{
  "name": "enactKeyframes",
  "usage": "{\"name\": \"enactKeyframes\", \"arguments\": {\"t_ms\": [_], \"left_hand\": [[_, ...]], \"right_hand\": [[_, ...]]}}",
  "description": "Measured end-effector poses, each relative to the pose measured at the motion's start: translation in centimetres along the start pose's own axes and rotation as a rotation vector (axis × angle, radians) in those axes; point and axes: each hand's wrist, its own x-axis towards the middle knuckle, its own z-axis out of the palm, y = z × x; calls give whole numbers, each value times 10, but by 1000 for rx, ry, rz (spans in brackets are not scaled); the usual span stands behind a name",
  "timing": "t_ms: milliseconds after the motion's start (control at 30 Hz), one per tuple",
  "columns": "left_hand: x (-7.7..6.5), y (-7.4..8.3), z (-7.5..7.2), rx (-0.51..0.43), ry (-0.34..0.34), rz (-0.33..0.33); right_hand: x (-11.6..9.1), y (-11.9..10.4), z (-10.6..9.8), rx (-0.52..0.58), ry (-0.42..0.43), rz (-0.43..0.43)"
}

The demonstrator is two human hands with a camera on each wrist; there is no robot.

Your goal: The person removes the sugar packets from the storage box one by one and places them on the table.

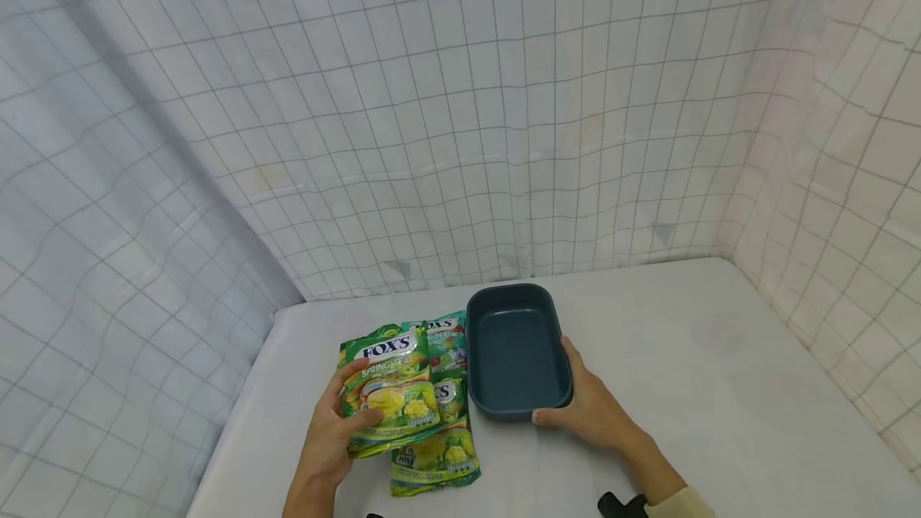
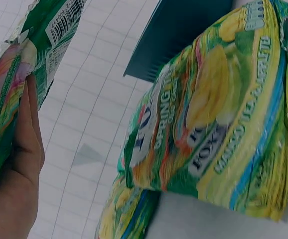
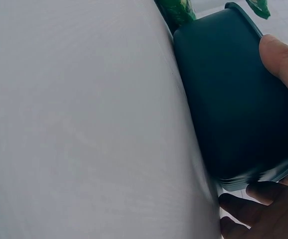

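Observation:
My left hand (image 1: 325, 436) holds a green and yellow FOX'S Spring Tea candy bag (image 1: 394, 378), thumb across its front. In the left wrist view, this candy bag (image 2: 59, 37) shows its barcode side, raised off the table. Beneath and beside it lie a Spring Tea bag (image 1: 440, 462) and a teal-green FOX'S bag (image 1: 448, 336), both partly covered. Just right of them stands a dark teal rectangular container (image 1: 514, 362) with nothing inside. My right hand (image 1: 593, 404) grips its near right corner, thumb on the near rim and fingers along the right side.
A white-covered table (image 1: 676, 390) carries everything. White cloth with a dark grid (image 1: 460, 126) hangs behind it and on both sides. A black strap piece (image 1: 622, 505) sits at my right wrist, by a pale sleeve (image 1: 679, 504).

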Motion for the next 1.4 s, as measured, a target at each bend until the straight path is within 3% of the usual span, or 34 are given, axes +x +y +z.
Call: {"name": "enactKeyframes", "arguments": {"t_ms": [567, 867, 1100, 1400], "left_hand": [[-11, -6, -35, 95, 112, -129], [-7, -14, -56, 123, 114, -138], [-12, -30, -73, 149, 140, -235], [-18, -40, -83, 159, 114, -265]], "right_hand": [[1, -6, -3, 15, -4, 18], [-1, -1, -6, 18, 18, 35], [-2, 0, -3, 19, -7, 36], [0, 0, -1, 19, -4, 4]]}}
